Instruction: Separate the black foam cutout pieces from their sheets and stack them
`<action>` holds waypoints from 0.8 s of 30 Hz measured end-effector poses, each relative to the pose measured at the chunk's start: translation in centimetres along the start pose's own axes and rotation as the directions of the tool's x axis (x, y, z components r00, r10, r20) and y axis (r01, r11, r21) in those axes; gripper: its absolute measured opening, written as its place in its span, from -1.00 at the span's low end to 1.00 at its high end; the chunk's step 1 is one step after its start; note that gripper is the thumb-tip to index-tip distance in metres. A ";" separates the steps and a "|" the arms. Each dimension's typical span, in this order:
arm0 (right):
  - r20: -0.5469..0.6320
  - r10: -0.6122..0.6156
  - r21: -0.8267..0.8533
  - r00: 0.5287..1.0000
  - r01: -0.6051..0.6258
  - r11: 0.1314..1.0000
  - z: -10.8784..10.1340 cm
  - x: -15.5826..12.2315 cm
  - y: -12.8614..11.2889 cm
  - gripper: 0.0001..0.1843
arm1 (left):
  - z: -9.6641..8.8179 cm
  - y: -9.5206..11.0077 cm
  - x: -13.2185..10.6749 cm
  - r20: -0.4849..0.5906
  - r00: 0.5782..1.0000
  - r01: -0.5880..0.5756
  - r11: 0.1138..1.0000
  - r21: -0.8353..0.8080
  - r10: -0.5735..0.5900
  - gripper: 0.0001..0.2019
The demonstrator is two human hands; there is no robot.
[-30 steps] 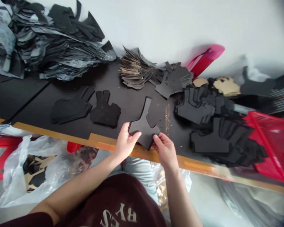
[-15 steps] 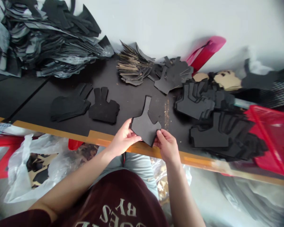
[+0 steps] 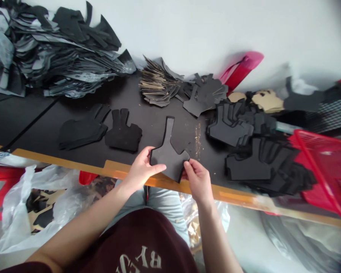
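Note:
Between my two hands is a dark grey foam cutout (image 3: 170,161), flat, with a wide body and one narrow arm pointing away from me. My left hand (image 3: 143,168) pinches its left edge, thumb on the upper face and fingers out of sight beneath. At its right corner, my right hand (image 3: 197,178) grips it with the thumb on top. The piece is held over the front edge of the black table (image 3: 125,89). Left of it lie a small pile of black cutouts (image 3: 123,131) with two prongs and another black pile (image 3: 82,131).
Stacked cutouts (image 3: 230,127) and a lower stack (image 3: 248,165) stand to the right, beside a red basket (image 3: 324,163). Brown-edged sheets (image 3: 156,85) and a large heap of dark sheets (image 3: 71,62) line the wall. Below left hangs a plastic bag (image 3: 15,212) of scraps.
Both hands and the foam cutout have shifted slightly left and toward me, and the cutout has turned a little. The camera view has moved slightly. Both hands keep their hold.

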State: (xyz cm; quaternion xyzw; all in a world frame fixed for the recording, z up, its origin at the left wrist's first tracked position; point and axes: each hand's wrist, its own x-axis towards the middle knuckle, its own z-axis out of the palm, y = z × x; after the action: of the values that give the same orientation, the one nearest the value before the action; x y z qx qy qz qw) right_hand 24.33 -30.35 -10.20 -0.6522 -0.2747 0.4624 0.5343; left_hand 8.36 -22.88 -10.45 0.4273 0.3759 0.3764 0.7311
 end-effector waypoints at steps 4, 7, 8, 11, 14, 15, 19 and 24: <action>0.077 -0.059 -0.118 0.995 0.068 0.991 0.1 -0.5 -0.2 -0.67 | -0.6 0.6 0.7 -0.049 0.999 0.028 0.983 0.179 -0.020 -0.60; 0.063 -0.111 -0.177 0.992 0.121 0.977 0.3 -0.4 -0.1 -0.67 | -0.1 1.0 0.6 -0.098 0.992 -0.031 0.921 0.389 0.075 -0.64; 0.032 -0.120 -0.196 0.992 0.124 0.973 0.4 -0.3 -0.1 -0.66 | 0.2 1.1 0.5 -0.104 0.987 -0.060 0.893 0.446 0.119 -0.67; -0.086 -0.112 -0.267 0.990 0.086 0.960 1.0 0.1 0.0 -0.60 | 1.0 1.0 0.3 -0.079 0.973 -0.135 0.818 0.559 0.215 -0.76; -0.144 -0.113 -0.312 0.983 0.063 0.948 1.4 0.4 -0.4 -0.60 | 1.2 0.8 0.6 -0.061 0.974 -0.149 0.815 0.559 0.220 -0.80; -0.148 -0.118 -0.317 0.982 0.066 0.946 1.5 0.5 -0.6 -0.60 | 1.2 0.8 0.8 -0.068 0.976 -0.139 0.835 0.533 0.206 -0.79; -0.128 -0.133 -0.295 0.983 0.090 0.951 1.5 0.7 -0.9 -0.58 | 1.1 0.7 1.4 -0.086 0.991 -0.068 0.934 0.349 0.105 -0.78; -0.105 -0.133 -0.240 0.985 0.105 0.965 1.4 0.8 -0.5 -0.58 | 1.3 1.1 1.7 -0.069 0.998 0.024 0.972 0.234 -0.008 -0.77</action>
State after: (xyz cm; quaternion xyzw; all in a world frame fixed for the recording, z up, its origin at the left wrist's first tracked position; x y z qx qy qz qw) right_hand 23.50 -28.88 -10.03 -0.7194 -0.3332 0.3536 0.4964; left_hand 9.98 -21.49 -9.38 0.4949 0.4456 0.3376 0.6652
